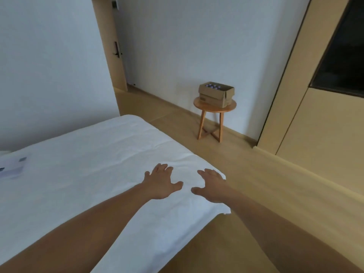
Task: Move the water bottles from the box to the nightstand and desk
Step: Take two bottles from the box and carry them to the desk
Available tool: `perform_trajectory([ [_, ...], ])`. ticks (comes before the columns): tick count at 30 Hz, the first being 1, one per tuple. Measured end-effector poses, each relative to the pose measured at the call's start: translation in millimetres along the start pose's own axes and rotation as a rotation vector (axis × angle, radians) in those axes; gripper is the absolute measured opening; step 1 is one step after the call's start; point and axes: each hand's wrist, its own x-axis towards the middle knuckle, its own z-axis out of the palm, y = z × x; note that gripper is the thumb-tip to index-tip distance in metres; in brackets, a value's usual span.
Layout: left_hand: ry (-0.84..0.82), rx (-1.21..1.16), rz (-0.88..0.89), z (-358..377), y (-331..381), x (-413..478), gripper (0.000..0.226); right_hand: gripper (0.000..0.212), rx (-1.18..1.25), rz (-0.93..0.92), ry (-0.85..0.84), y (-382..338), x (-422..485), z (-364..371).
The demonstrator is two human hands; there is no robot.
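Fingers (167, 168) spread wide on both your left hand (162, 183) & right hand (213, 186), holding nothing over bed (88, 164); water bottles (213, 87) sit in cardboard box (216, 95) on stool (214, 109), well apart, so walk over.

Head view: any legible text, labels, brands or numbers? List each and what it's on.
None legible.
Cardboard box on the round stool: dark printed patch on its front, too blurred to read.
Bottle caps in the box: no text resolvable.
White item on the bed at left edge: small grey marks, too blurred to read.
Door handle and wall fitting: no markings visible.
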Motion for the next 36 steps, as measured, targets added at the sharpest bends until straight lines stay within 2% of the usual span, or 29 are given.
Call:
perform_trajectory([
  [8,0.019,-0.006,0.260,-34,65,140,0.084,0.081,0.023,0.261,0.138,77,49,-64],
  [17,-0.093,0.086,0.486,-26,172,240,0.084,0.084,0.052,0.436,0.180,173,83,-100],
  [29,-0.053,0.090,0.503,-43,355,362,0.082,0.084,0.063,0.456,0.218,353,145,-200],
  [36,-0.089,0.114,0.480,-36,410,448,0.083,0.084,0.077,0.452,0.176,428,207,-238],
])
